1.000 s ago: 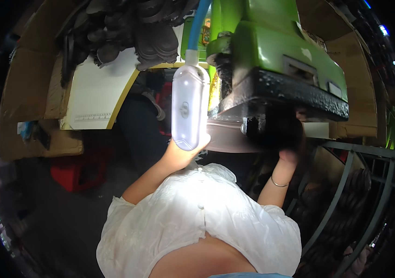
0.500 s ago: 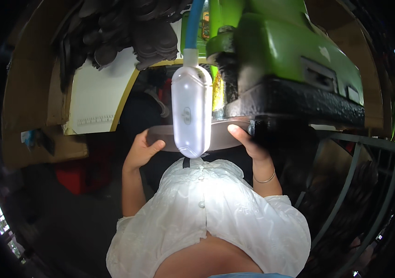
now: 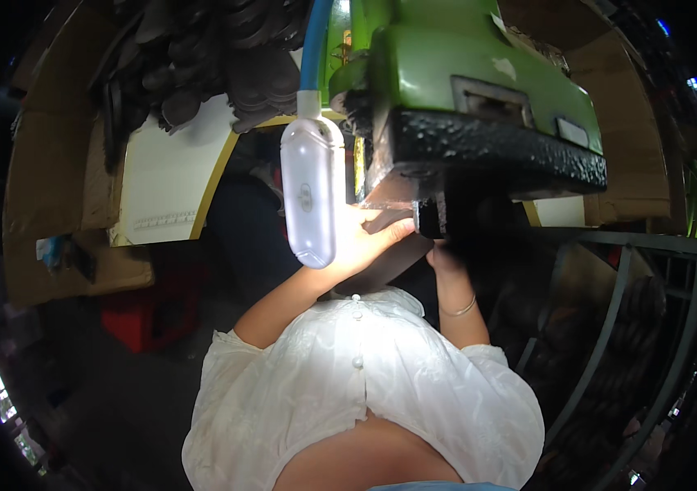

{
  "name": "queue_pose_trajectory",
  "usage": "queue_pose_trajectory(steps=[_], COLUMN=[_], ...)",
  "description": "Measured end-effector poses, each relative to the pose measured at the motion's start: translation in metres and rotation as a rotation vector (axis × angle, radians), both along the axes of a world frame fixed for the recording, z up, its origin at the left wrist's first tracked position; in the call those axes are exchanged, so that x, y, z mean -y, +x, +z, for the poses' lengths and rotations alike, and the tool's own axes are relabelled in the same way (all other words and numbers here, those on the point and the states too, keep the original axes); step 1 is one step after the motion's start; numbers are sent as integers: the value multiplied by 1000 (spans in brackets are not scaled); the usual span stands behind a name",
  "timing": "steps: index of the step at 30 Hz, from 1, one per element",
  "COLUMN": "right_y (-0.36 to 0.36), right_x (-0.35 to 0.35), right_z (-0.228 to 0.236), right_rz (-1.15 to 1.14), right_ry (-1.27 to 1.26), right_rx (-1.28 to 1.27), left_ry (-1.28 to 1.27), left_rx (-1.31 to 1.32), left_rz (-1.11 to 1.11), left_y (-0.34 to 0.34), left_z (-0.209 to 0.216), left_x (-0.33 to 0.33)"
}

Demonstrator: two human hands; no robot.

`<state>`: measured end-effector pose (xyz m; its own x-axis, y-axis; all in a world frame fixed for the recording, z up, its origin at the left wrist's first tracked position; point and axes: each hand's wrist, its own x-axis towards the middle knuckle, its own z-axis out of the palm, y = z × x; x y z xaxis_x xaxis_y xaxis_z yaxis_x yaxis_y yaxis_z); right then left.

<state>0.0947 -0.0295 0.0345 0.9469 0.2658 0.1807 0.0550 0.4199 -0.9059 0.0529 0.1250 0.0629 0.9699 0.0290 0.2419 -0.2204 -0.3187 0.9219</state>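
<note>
Two bare hands work at a dark grey-brown flat piece (image 3: 393,266) beneath the head of a green machine (image 3: 487,90). The piece lies just in front of the white blouse (image 3: 357,368), and its long axis runs aslant: one end points down and left toward the blouse, the other up and right toward the dark part under the machine head. Its far end disappears in shadow there, so its full outline cannot be told.

The left hand (image 3: 357,245) lies along the upper left side of the piece, one digit stretched to the right, almost at the machine's underside; how tightly it grips cannot be told, since the hanging lamp (image 3: 312,192) covers part of it. The right hand (image 3: 445,260) is at the piece's right end, its fingers drawn in and partly lost in the dark, so its hold cannot be told either.

The lamp, upright below a blue cable (image 3: 313,49), bears a small oval mark too faint to read. The machine's front carries a dark framed recess and a small pale label (image 3: 571,131) with no legible writing. A white board (image 3: 168,180) has a printed scale near its lower edge, beside a heap of dark sole-shaped pieces (image 3: 209,65).
</note>
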Motion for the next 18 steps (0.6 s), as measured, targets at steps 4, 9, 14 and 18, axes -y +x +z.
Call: queue_pose_trajectory(steps=[4, 9, 14, 18], right_y=[-18, -21, -10, 4], right_x=[-7, -10, -14, -28], right_z=[-7, -5, 10, 54], right_rz=[-135, -95, 192, 172], right_ry=[359, -34, -134, -418], right_rx=[-239, -13, -85, 262], left_ry=[144, 111, -402, -325], left_rx=[-173, -29, 10, 1], left_rz=[40, 134, 222, 228], left_y=[-3, -19, -31, -31], left_z=[17, 15, 1, -11], left_x=[-2, -16, 0, 14])
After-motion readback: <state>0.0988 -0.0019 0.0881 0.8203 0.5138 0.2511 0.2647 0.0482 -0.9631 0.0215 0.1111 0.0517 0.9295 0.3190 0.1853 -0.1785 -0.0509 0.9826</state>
